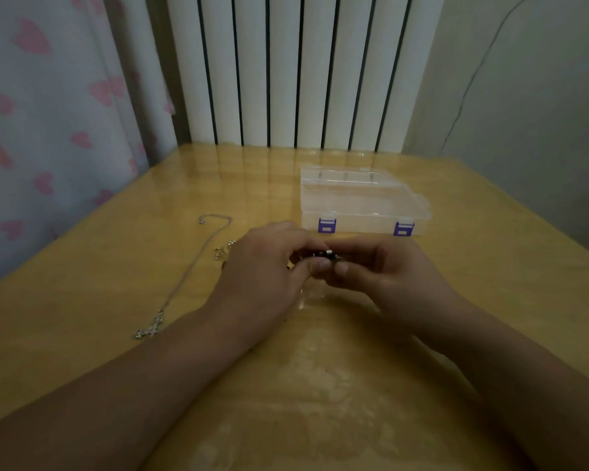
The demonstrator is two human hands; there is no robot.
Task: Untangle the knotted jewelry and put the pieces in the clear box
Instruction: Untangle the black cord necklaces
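So there's one clear box (pixel 364 202) with two purple latches (pixel 327 225), lid down, sitting on the yellow wooden surface (pixel 320 385) just past the hands. One silver necklace (pixel 198 263) is laid out long on the left, its cross pendant (pixel 150 326) at the near end and the clasp at the far end. A few small silver bits (pixel 222 250) sit right beside the left hand, too blurry to count properly. Both forearms come in from the bottom and meet in the middle: left hand (pixel 269 270) and right hand (pixel 385 273) are knuckle to knuckle, fingers curled, thumbs and fingertips pinching one small dark jewelry piece (pixel 325 255) between them, held just above the surface in front of the box.
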